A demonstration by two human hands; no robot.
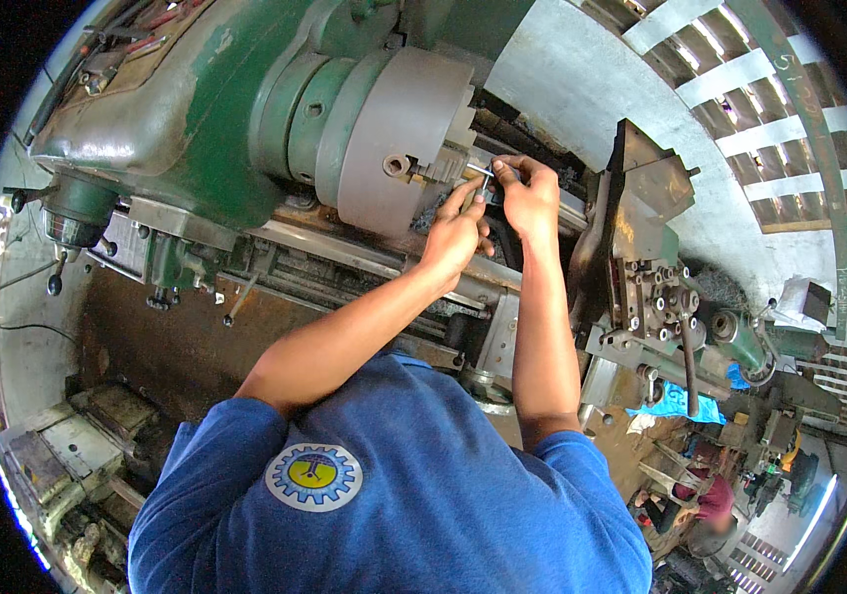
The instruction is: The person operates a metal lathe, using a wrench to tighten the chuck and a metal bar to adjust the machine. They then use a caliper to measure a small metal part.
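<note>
In front of the jaws of a lathe chuck point(394, 139), my two hands meet at a small, thin T-shaped metal tool point(481, 171). My left hand point(455, 236) is closed on the tool's stem, with fingers curled. Close beside it, my right hand point(530, 198) pinches near the end of its bright crossbar with thumb and fingers. The tool's exact kind is too small to tell. Stepped chuck jaws point(443, 166) stand just left of the fingers. Below the hands, the lathe bed point(344, 252) runs with metal chips on it.
The green lathe headstock point(196, 119) fills the upper left. Right of my hands stands a dark metal plate point(631, 188) by the tool post point(656, 302) and its lever point(689, 366). A blue cloth point(676, 404) lies beyond. Another person point(710, 500) is at the lower right.
</note>
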